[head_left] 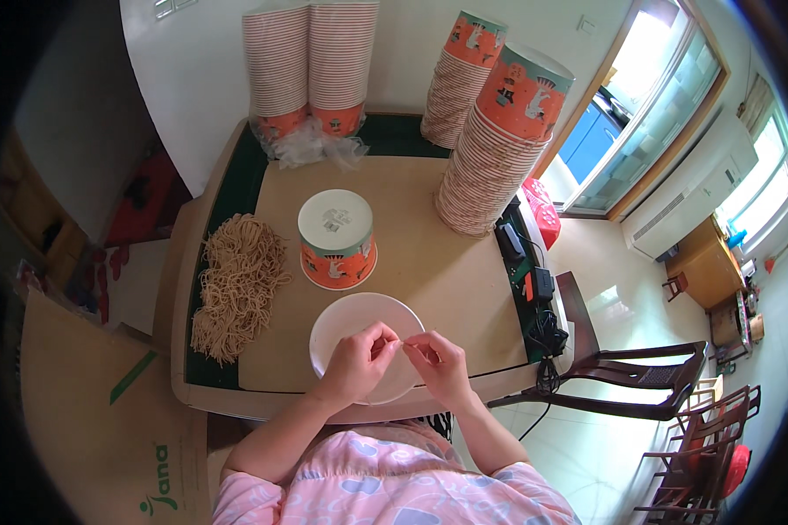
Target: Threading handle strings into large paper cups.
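Over a white round bowl-like container (352,315) at the near edge of the table, my two hands meet fingertip to fingertip. My left hand (356,360) is closed in a pinch. Opposite it, my right hand (441,364) pinches too. Whatever lies between the fingertips is too small to make out. Just beyond the bowl an orange and green patterned paper bucket (338,262) stands upside down, its pale base facing up. To the left lies a tangled heap of beige strings (236,289).
Tall stacks of paper buckets rise at the back right (499,144) and back left (311,61), the latter in clear plastic. Black adapters and cables (543,297) line the right edge. A cardboard box (105,420) stands at left, a dark wooden chair (639,376) at right.
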